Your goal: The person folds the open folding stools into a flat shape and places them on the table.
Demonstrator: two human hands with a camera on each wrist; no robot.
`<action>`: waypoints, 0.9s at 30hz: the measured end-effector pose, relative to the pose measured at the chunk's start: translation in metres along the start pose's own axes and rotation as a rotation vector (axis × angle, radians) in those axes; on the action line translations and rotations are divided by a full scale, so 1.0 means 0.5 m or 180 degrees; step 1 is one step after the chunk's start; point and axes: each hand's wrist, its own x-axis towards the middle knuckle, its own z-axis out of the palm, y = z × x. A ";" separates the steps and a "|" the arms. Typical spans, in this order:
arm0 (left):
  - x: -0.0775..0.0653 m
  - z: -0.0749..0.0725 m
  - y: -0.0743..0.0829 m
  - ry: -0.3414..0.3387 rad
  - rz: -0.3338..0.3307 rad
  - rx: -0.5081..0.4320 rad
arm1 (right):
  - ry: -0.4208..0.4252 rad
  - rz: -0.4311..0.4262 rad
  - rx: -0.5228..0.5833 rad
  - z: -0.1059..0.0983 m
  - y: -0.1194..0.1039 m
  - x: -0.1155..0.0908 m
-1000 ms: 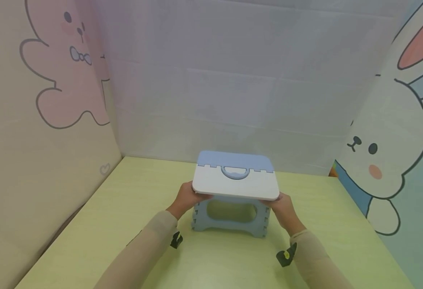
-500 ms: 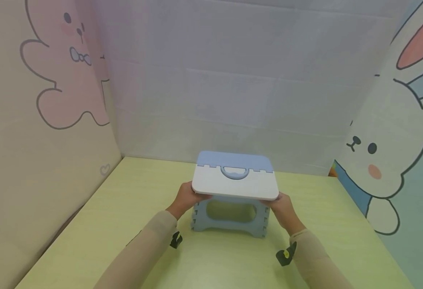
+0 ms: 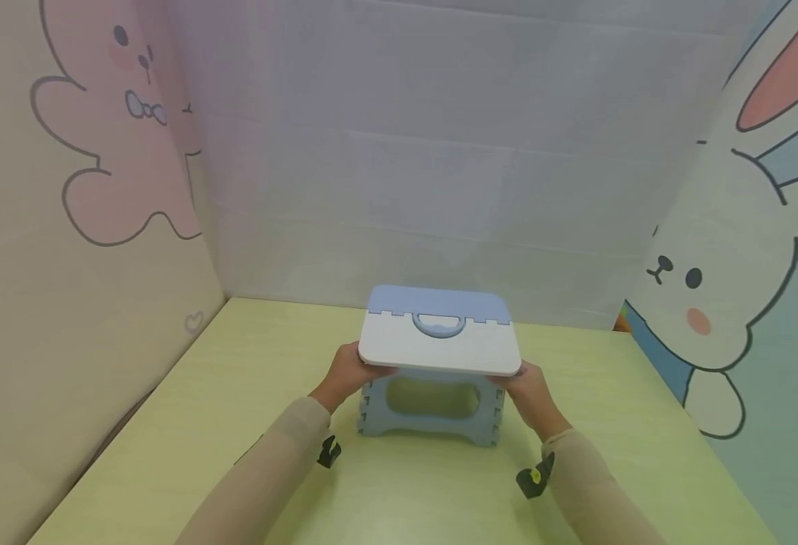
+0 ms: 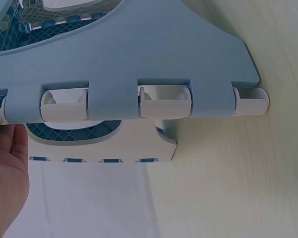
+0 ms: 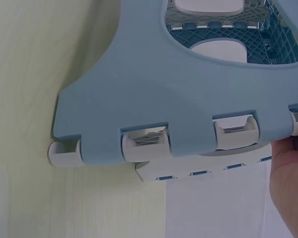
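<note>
A blue and white folding stool (image 3: 440, 350) stands upright and unfolded on the table, its blue carry handle (image 3: 438, 331) lying flat in the top. My left hand (image 3: 350, 372) grips the left side of the seat, fingers partly hidden under it. On the opposite side, my right hand (image 3: 527, 384) holds the seat's right edge the same way. Both wrist views show the stool's blue end panel (image 4: 154, 54) close up, with white hinge knuckles (image 5: 146, 144) along its edge. Only part of each hand shows there, and most fingertips are hidden.
The pale yellow-green table (image 3: 399, 492) extends around the stool. A plain light cloth (image 3: 433, 174) hangs behind it. Printed side cloths, one with a pink animal (image 3: 126, 174) and one with a white rabbit (image 3: 719, 250), border the table left and right.
The head view has shifted slightly, so everything sits a little further left in it. Both hands keep their hold, and the stool looks unmoved on the table.
</note>
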 end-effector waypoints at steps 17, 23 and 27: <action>0.007 0.001 -0.010 -0.0001 -0.0236 0.0043 | 0.0057 -0.0049 -0.0155 -0.001 -0.004 0.005; 0.007 0.002 -0.013 -0.0019 -0.0217 -0.0019 | 0.0058 0.0014 -0.0171 -0.002 0.001 0.008; 0.008 0.002 -0.016 -0.0018 -0.0209 -0.0064 | 0.0042 0.0026 -0.0191 -0.002 0.001 0.009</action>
